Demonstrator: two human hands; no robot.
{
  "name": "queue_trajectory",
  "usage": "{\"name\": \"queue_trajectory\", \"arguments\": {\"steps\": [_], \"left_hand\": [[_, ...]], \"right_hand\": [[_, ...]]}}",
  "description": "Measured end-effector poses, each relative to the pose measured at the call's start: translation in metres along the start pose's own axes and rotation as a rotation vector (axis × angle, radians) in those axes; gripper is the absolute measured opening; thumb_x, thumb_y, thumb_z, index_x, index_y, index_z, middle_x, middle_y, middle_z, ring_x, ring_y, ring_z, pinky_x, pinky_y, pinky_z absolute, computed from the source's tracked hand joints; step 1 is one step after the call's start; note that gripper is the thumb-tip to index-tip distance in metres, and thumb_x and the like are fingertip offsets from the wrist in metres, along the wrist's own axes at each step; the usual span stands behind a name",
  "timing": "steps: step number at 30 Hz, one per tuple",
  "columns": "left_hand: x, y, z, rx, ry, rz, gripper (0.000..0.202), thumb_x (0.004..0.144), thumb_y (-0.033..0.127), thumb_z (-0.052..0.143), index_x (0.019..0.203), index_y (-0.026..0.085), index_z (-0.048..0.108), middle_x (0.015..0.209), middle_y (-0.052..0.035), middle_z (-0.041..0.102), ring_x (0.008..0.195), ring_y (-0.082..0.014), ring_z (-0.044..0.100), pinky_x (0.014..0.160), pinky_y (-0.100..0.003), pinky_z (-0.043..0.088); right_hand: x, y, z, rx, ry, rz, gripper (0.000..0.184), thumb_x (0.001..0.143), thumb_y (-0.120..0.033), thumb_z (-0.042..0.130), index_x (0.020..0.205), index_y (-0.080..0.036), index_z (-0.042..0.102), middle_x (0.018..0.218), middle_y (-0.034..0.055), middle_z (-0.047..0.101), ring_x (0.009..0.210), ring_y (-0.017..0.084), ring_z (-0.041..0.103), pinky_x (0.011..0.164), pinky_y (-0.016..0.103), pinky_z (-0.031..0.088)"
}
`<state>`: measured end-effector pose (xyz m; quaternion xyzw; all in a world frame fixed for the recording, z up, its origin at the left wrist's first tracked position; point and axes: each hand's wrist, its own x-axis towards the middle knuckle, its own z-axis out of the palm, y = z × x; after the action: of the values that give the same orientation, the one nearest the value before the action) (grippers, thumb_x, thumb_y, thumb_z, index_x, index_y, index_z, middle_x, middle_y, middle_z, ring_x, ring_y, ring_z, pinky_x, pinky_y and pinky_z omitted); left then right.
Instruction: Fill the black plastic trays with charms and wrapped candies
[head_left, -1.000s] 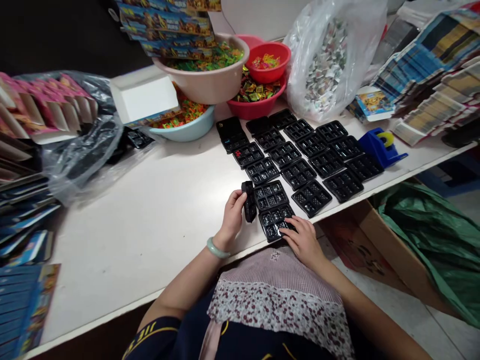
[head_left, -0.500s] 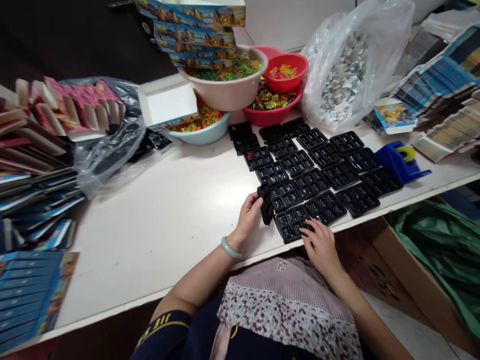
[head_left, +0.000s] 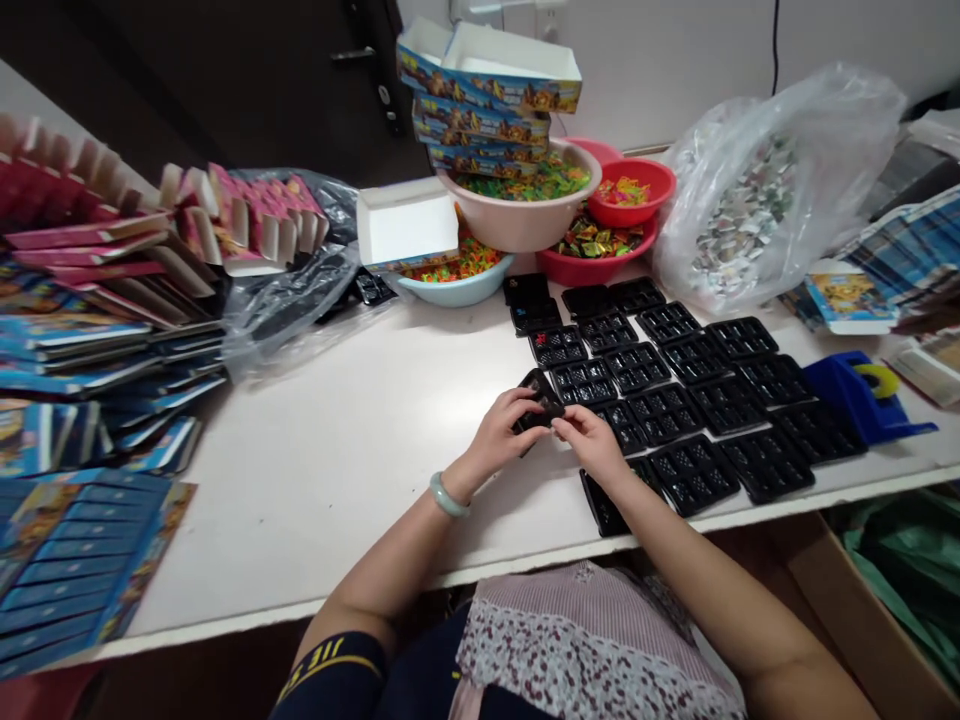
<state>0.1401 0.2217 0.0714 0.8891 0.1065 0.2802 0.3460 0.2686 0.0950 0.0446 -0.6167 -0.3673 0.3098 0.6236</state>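
Observation:
My left hand and my right hand meet over the white table, both gripping a small stack of black plastic trays held just above it. Several more black compartment trays lie in rows to the right of my hands, reaching to the table's front edge. One tray sits under my right wrist at the edge. A green bangle is on my left wrist.
Bowls of coloured sweets stand at the back, with printed boxes stacked on one. A clear bag of small pieces lies back right, a blue tape dispenser right, and flat cartons are piled left.
My right hand left the tray at the table edge and rose to join my left hand on the stack of trays. The view tilted up and shifted left.

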Motion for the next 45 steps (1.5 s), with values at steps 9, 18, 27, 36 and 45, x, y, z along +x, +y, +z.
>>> {"name": "queue_trajectory", "arguments": {"steps": [9,18,27,36,45], "left_hand": [[0.04,-0.101,-0.083,0.353,0.13,-0.111,0.014,0.077,0.026,0.064,0.089,0.02,0.067,0.123,-0.0123,0.059,0.111,-0.0284,0.053,0.096,-0.049,0.039],[0.083,-0.147,-0.077,0.504,-0.037,-0.036,0.016,0.077,0.019,0.059,0.091,0.021,0.068,0.127,-0.0111,0.057,0.108,-0.0287,0.051,0.094,-0.05,0.038],[0.112,-0.163,-0.052,0.614,-0.158,-0.007,0.017,0.083,0.022,0.058,0.096,0.021,0.069,0.129,-0.0096,0.056,0.112,-0.0279,0.05,0.095,-0.048,0.038],[0.106,-0.15,-0.059,0.272,0.104,0.046,0.021,0.084,0.03,0.06,0.101,0.02,0.067,0.119,-0.0116,0.057,0.111,-0.0226,0.054,0.095,-0.042,0.044],[0.1,-0.143,-0.071,0.408,-0.047,0.029,0.028,0.081,0.033,0.064,0.106,0.022,0.066,0.121,-0.0132,0.055,0.11,-0.0271,0.054,0.093,-0.046,0.044]], "right_hand": [[0.167,0.014,0.03,-0.954,-0.207,-0.372,0.038,0.089,-0.029,0.05,0.125,-0.019,0.057,0.137,0.0107,0.05,0.132,0.029,0.034,0.108,0.048,0.026],[0.221,0.03,0.058,-1.188,-0.19,-0.266,0.036,0.093,-0.031,0.042,0.125,-0.02,0.056,0.148,0.0106,0.037,0.135,0.033,0.026,0.105,0.053,0.024],[0.222,0.048,0.026,-1.207,-0.107,-0.286,0.038,0.089,-0.021,0.045,0.124,-0.013,0.055,0.145,0.0148,0.039,0.134,0.034,0.028,0.104,0.049,0.026],[0.206,0.027,0.059,-0.093,0.046,-0.063,0.03,0.073,-0.047,0.062,0.082,-0.018,0.062,0.083,0.0047,0.064,0.071,0.017,0.057,0.066,0.03,0.046],[0.189,0.025,0.087,0.362,0.18,0.203,0.036,0.056,-0.048,0.075,0.071,-0.019,0.06,0.057,-0.0057,0.054,0.052,0.009,0.047,0.049,0.022,0.038]]}}
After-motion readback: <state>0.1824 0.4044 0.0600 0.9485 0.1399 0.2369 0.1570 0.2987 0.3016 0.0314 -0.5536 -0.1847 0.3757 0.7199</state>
